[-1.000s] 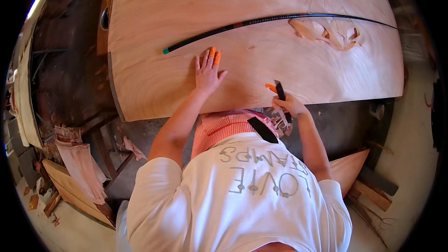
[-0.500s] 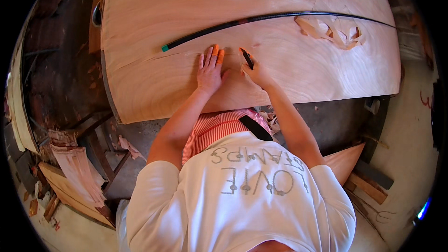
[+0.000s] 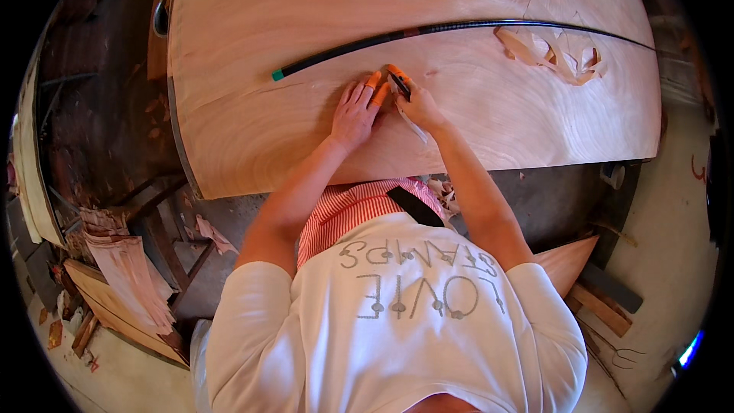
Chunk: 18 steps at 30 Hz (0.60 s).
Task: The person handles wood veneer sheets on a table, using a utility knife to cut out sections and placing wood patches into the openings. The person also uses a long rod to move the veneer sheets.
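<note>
A wide sheet of pinkish wood veneer (image 3: 260, 130) lies under both hands. My left hand (image 3: 354, 118) rests flat on it, fingers stretched out, with orange covers on two fingertips. Its fingertips are close to my right hand (image 3: 420, 107), and I cannot tell whether they touch. My right hand is closed round a slim black tool (image 3: 399, 86), which looks like a utility knife; an orange cover shows on its forefinger. From beneath that hand a narrow pale strip (image 3: 413, 125) trails toward me; its other end is hidden.
Beyond my hands a long, thin black rod (image 3: 367, 43) with a green end lies across the veneer. Curled shavings (image 3: 554, 57) sit beside it on the right. Torn veneer pieces (image 3: 126, 268) hang at the lower left, and wood blocks (image 3: 604, 310) lie at the lower right.
My left hand has slid right, nearer to my right hand. The pale strip now shows below my right hand, whose forefinger has come further over the tool. The view has shifted slightly.
</note>
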### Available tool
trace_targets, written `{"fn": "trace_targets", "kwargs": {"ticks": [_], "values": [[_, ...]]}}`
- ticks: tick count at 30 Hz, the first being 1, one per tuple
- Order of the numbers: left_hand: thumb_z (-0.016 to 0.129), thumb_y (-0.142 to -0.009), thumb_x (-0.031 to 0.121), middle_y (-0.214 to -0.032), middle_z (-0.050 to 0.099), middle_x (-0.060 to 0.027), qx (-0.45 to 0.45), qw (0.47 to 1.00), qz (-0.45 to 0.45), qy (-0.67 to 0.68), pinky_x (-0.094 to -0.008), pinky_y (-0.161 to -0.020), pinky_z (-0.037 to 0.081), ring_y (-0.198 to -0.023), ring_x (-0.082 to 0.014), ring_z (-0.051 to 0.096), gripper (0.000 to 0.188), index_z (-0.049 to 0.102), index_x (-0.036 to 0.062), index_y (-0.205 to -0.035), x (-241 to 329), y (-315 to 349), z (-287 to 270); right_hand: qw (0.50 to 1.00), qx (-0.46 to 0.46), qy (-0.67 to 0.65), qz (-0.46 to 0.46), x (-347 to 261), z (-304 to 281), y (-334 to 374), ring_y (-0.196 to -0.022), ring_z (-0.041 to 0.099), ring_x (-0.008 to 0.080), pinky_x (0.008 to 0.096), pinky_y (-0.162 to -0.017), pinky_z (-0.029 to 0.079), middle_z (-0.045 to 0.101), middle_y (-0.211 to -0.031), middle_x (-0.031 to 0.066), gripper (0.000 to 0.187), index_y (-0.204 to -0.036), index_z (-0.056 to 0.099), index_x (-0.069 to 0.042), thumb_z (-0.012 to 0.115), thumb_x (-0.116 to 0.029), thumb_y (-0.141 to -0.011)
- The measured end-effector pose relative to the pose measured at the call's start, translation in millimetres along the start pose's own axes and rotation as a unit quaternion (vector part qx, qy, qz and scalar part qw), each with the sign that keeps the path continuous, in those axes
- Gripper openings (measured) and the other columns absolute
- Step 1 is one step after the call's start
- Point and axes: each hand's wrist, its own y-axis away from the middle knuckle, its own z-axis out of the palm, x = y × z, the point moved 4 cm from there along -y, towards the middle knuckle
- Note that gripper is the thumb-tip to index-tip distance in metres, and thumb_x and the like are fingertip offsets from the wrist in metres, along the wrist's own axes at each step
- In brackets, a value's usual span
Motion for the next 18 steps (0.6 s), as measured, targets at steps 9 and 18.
{"fn": "trace_targets", "kwargs": {"ticks": [9,18], "values": [[0.062,-0.070,0.035,-0.129,0.036,-0.0112,-0.011,1.000,-0.012,-0.022,-0.0409,-0.096,0.029,-0.120,-0.0261,0.032,0.050,0.054,0.0168,-0.116,8,-11,0,0.999,0.011,0.021,0.040,10,7,4,-0.075,0.058,0.0399,0.0467,-0.068,0.045,0.060,-0.080,0.0254,0.038,-0.109,0.053,-0.004,0.054,-0.026,-0.079],[0.061,-0.072,0.036,-0.132,0.033,-0.0120,-0.042,0.997,-0.020,-0.062,-0.0442,-0.096,0.029,-0.121,-0.0264,0.031,0.050,0.053,0.0151,-0.117,11,-8,5,0.988,0.053,-0.080,0.120,9,-3,75,-0.067,0.061,0.0278,0.0355,-0.059,0.047,0.062,-0.072,0.0157,0.046,-0.110,0.052,-0.001,0.065,-0.025,-0.073]]}}
